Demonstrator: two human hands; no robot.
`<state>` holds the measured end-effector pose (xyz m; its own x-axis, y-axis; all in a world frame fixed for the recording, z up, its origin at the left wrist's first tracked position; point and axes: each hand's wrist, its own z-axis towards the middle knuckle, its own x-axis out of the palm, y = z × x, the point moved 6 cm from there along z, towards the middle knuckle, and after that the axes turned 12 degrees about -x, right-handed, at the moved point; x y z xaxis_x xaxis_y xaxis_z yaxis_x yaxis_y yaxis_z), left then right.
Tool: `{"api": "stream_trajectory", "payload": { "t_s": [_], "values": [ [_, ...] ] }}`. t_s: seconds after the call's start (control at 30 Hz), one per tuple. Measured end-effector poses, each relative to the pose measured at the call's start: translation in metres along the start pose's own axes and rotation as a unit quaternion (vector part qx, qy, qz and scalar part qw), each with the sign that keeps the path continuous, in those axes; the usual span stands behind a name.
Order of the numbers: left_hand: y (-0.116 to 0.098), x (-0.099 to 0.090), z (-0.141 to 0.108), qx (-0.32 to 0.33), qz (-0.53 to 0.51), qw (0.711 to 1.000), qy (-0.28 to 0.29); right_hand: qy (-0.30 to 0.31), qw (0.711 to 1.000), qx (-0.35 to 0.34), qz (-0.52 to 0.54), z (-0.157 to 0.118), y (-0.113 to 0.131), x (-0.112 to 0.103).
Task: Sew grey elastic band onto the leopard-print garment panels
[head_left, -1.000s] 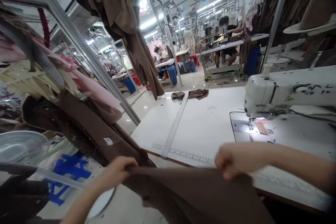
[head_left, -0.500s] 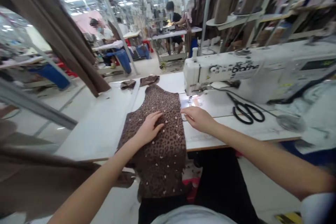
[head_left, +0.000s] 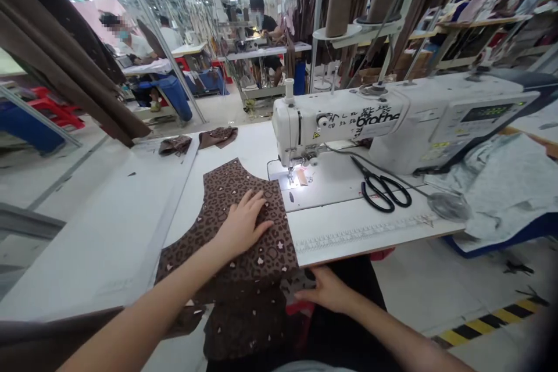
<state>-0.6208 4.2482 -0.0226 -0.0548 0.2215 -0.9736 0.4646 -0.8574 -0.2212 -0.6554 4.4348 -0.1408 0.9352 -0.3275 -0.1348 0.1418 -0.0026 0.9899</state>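
A brown leopard-print fabric panel [head_left: 261,244] lies on the white sewing table [head_left: 244,138], and its lower part hangs over the front edge onto my lap. My left hand [head_left: 242,224] rests flat on the panel with its fingers stretched out. Below the table edge, my right hand [head_left: 326,290] pinches a turned-up piece of the hanging fabric between thumb and fingers. To the right of the panel stands a white sewing machine [head_left: 340,119], its needle area lit. The panel lies left of the needle.
Black-handled scissors [head_left: 383,189] lie under the machine arm, behind a printed ruler [head_left: 357,233] along the table edge. Two small fabric pieces [head_left: 218,137] lie at the back left. Pale cloth [head_left: 501,183] is heaped at right. Co-workers [head_left: 261,29] sit at machines beyond.
My right hand has moved from beside the needle down to the fabric below the table edge. The panel has shifted toward me, with my left hand still on it. The view has turned right.
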Motion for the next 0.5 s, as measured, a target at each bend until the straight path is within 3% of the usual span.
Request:
{"api": "stream_trajectory", "payload": {
  "t_s": [0.1, 0.2, 0.27, 0.4, 0.5],
  "values": [
    [0.000, 0.000, 0.026, 0.033, -0.025, 0.999, 0.009, 0.049, 0.993, 0.050, 0.095, 0.010, -0.032, 0.034],
    [-0.013, 0.007, 0.023, 0.061, -0.028, 0.998, 0.012, 0.124, 0.986, 0.049, 0.102, -0.011, -0.031, 0.047],
    [-0.024, 0.013, 0.019, 0.072, -0.029, 0.997, 0.014, 0.131, 0.986, 0.040, 0.094, -0.027, -0.028, 0.036],
    [-0.037, 0.015, 0.042, 0.059, -0.030, 0.998, 0.004, 0.045, 0.997, 0.046, 0.037, -0.029, -0.032, -0.005],
    [-0.038, 0.012, 0.052, 0.052, -0.035, 0.998, 0.002, 0.023, 0.991, 0.062, -0.118, -0.017, -0.030, -0.020]
  ]
}}
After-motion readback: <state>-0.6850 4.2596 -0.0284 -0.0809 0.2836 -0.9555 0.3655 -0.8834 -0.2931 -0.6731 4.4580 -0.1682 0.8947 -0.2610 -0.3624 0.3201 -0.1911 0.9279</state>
